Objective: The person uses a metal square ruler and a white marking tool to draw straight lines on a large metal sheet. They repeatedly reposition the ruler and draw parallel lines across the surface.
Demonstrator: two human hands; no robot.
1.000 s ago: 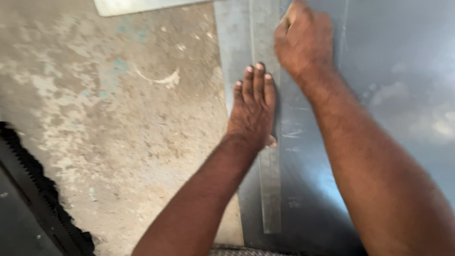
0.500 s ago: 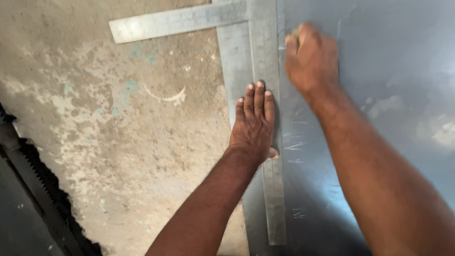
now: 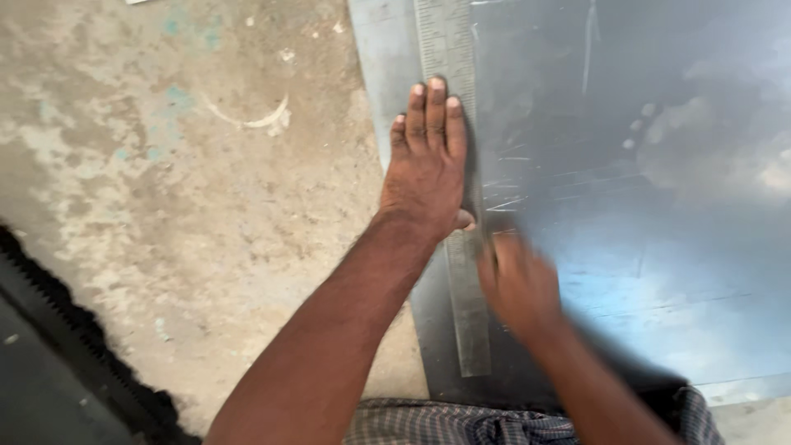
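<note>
In the head view, the person's left hand (image 3: 428,169) lies flat, palm down, with its fingers straight and close together, pressing on a long, thin, grey metal ruler (image 3: 460,206). The ruler runs from the top of the picture down toward the person, and it lies on a big, shiny, grey-blue sheet of metal (image 3: 643,231), close to the sheet's left edge. The hand covers the middle part of the ruler, and the fingertips also reach onto the strip of sheet just left of it. The right hand (image 3: 519,284) is lower down, just beside the right edge of the ruler and on top of the sheet (it is very blurry). The fingers look bunched, but it cannot be told if they pinch anything or how tight they are. The sheet has thin scratch lines and pale, cloudy patches of light on it. To the left of the sheet is a rough, worn concrete floor (image 3: 181,181) with pale spots and a small curved white mark. At the far lower left lies something dark with a jagged black edge (image 3: 74,346). At the bottom, a bit of checked cloth (image 3: 461,424) shows by the person's arms.
</note>
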